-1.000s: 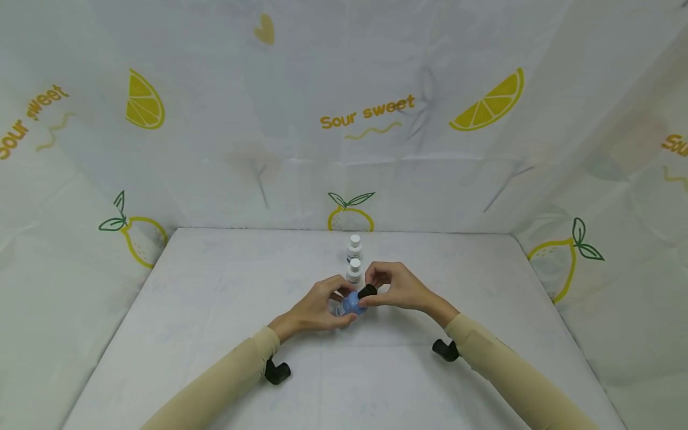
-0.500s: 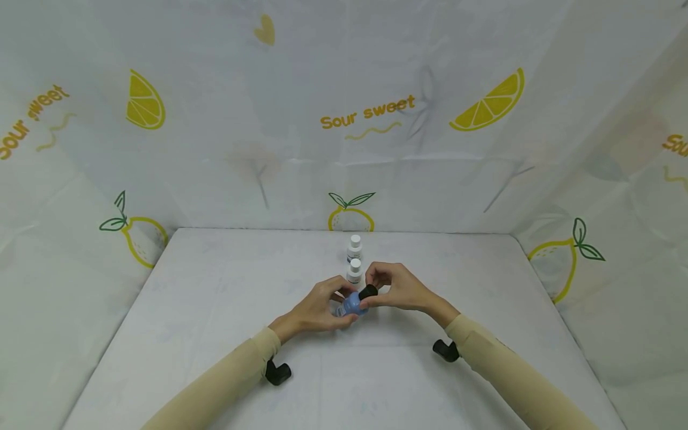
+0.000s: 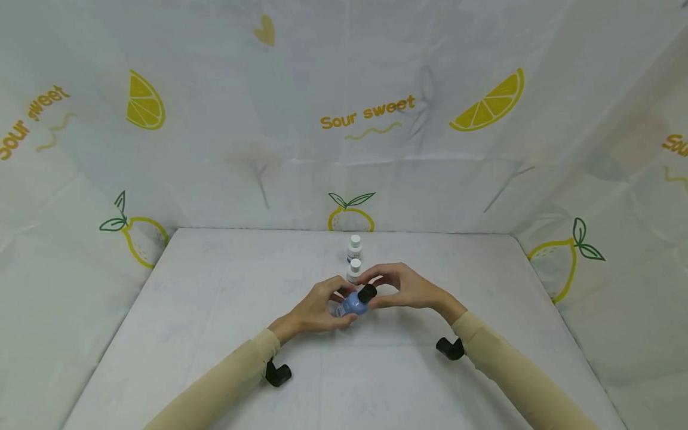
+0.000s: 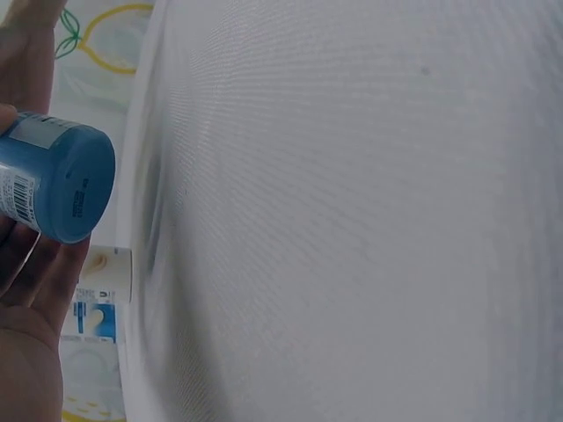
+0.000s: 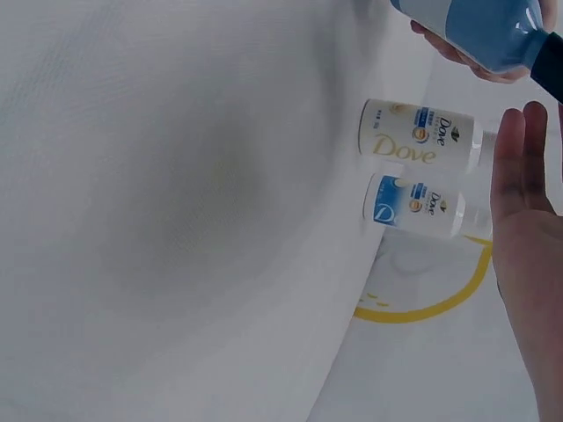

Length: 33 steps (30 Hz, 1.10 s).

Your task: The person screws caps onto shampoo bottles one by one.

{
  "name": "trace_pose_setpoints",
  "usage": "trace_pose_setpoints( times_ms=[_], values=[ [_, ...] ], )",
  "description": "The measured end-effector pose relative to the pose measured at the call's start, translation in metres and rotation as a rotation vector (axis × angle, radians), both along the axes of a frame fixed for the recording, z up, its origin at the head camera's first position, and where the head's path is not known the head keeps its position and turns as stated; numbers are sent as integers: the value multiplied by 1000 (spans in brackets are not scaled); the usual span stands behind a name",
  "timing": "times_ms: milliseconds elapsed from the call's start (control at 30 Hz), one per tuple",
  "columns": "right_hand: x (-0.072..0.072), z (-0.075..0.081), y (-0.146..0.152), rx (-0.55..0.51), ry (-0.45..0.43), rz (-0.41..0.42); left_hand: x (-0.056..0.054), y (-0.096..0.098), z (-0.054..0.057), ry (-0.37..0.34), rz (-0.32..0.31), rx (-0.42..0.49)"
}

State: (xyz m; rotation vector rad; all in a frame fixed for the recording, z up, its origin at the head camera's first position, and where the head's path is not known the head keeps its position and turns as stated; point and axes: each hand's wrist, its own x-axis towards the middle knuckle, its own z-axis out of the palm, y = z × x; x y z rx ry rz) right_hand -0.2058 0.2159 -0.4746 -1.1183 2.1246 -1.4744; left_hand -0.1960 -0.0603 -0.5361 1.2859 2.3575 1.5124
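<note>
A blue bottle (image 3: 352, 304) with a black cap (image 3: 368, 293) lies tilted in my left hand (image 3: 314, 307), whose fingers and thumb grip its body. In the left wrist view the bottle's round base (image 4: 84, 185) faces the camera. My right hand (image 3: 408, 288) hovers around the cap with fingers spread, thumb by the bottle's shoulder. Its fingers (image 5: 508, 163) are straight in the right wrist view, and the cap still sits on the bottle's neck there.
Two white Dove bottles stand one behind the other past my hands: a nearer one (image 3: 353, 275) and a farther one (image 3: 354, 251). A white cloth (image 3: 242, 269) covers the table. A lemon-print curtain (image 3: 301, 89) hangs behind it.
My right hand has let go of the black cap; its fingers have spread and the hand has shifted slightly right. My left hand keeps the blue bottle nearly in place.
</note>
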Motion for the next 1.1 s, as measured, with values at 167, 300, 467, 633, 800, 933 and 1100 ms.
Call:
trace_pose_setpoints(
  times_ms=[167, 300, 467, 633, 800, 933, 1100],
  values=[
    [0, 0, 4, -41, -50, 59, 0, 0, 2, -13, 0, -10],
    [-2, 0, 5, -50, -68, 60, 0, 0, 3, -11, -2, -10],
    [-4, -1, 4, -42, -36, 50, 0, 0, 3, -4, -3, -12],
    [-3, 0, 4, -35, -26, 35, -1, 0, 3, -2, -3, -20],
    [-2, 1, 2, -16, -2, 8, -1, 0, 4, 14, 3, -24],
    [-2, 1, 1, 5, 11, -23, -1, -1, 4, 12, 6, -20],
    [-1, -1, -1, 5, 22, -59, -1, -1, 5, 18, 3, -14]
  ],
)
